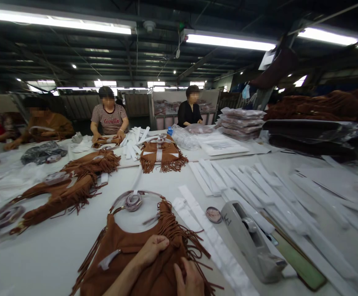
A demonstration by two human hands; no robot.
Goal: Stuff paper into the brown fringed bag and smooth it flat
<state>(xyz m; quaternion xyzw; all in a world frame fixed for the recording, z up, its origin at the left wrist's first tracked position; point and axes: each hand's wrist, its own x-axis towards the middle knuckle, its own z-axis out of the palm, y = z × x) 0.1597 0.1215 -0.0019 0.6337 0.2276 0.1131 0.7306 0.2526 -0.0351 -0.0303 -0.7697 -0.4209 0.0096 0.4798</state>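
Starting far left on the white table (31, 263), fringed brown bags (58, 199); front and centre, a soft brown bag with long side fringe (160, 273), left hand (152, 248) and right hand (191, 277) upon it, fingers bent, whether either grip has fabric I can't tell; rightward, flat white strips (215, 238) flank a boxy grey tape dispenser (242, 238).
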